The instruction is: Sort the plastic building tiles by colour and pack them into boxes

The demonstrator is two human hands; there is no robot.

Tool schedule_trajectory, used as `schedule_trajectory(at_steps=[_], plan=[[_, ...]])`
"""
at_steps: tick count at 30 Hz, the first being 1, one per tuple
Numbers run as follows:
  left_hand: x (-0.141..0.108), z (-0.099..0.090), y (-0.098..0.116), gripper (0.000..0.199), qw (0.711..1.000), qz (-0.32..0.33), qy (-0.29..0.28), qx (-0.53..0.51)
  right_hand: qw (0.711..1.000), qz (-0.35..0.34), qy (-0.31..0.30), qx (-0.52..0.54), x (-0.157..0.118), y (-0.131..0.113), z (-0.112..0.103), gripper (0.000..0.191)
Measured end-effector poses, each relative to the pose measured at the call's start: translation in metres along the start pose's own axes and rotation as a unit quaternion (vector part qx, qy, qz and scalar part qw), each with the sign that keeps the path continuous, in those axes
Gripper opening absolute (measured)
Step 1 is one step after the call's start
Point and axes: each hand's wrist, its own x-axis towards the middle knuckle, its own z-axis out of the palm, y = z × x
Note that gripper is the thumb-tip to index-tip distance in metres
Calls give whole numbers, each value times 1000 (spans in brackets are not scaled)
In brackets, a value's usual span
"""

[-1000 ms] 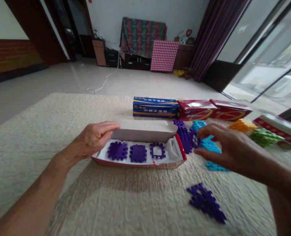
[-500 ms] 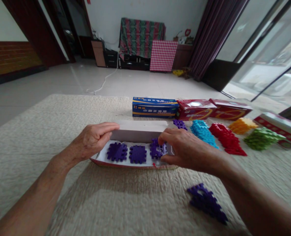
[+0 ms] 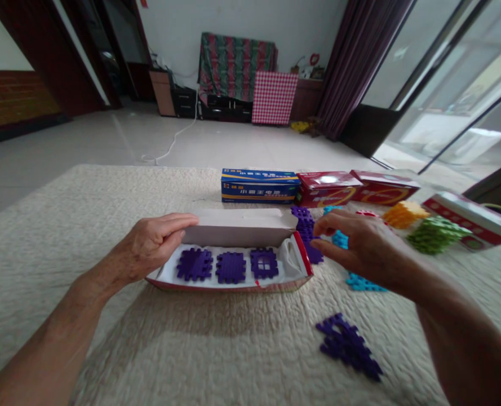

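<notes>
In front of me lies an open cardboard box [image 3: 308, 255] lined with white paper. Three purple interlocking plastic tiles lie in a row inside it: one solid tile [image 3: 195, 264], another solid tile [image 3: 231, 267] and a window tile [image 3: 264, 263]. My left hand [image 3: 159, 239] is closed on the box's back left corner, by the raised white lid. Beyond the box's right end, my right hand [image 3: 351, 242] is empty, thumb and fingers apart, beside a row of purple tiles [image 3: 306, 228]. More purple tiles [image 3: 349, 345] lie overlapping on the cover nearer to me.
Blue tiles [image 3: 365, 282], orange tiles [image 3: 404, 214] and green tiles [image 3: 438, 234] lie to the right. Behind them stand a blue box [image 3: 259, 187], two red boxes and a red-and-white box [image 3: 474, 220]. A quilted beige cover [image 3: 56, 237] spreads underneath.
My right hand has let go of the window tile inside the box and moved right, over to the purple tiles outside. My left hand keeps its hold. The view has shifted slightly.
</notes>
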Motion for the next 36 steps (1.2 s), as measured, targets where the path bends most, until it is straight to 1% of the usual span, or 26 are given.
schedule_trajectory(at_steps=[2,4,7,10,14,18,23,26,29,33,35,36], plan=[[0,-1,1,39,1000,-6,-4,3,999,27,0,-19,-7,15,3,15],[-1,0,0,40,1000,-11,-3,6,998,44,-13,-36,-14,27,9,15],[-1,1,-3,39,1000,-12,6,7,996,50,-42,-53,-22,37,23,17],[-1,2,-5,38,1000,-5,11,8,994,54,-66,-69,-25,36,34,23],[0,2,-5,37,1000,-4,19,9,989,66,-79,-104,-23,28,38,30],[0,1,-4,38,1000,-2,17,6,986,79,-90,-113,-23,23,37,31],[0,2,-3,38,1000,-8,22,0,989,77,-76,-103,-24,24,38,27],[0,1,-4,38,1000,-9,24,0,993,71,-56,-72,-24,26,39,19],[-1,1,-5,39,1000,-14,22,5,995,76,-60,4,-24,30,38,12],[-2,1,-7,40,1000,-16,15,9,980,93,-98,147,-24,40,34,13],[-2,2,-6,41,1000,-11,16,10,967,88,-134,198,-25,43,31,14],[-1,2,-5,41,1000,-10,17,10,962,86,-159,205,-26,43,30,14]])
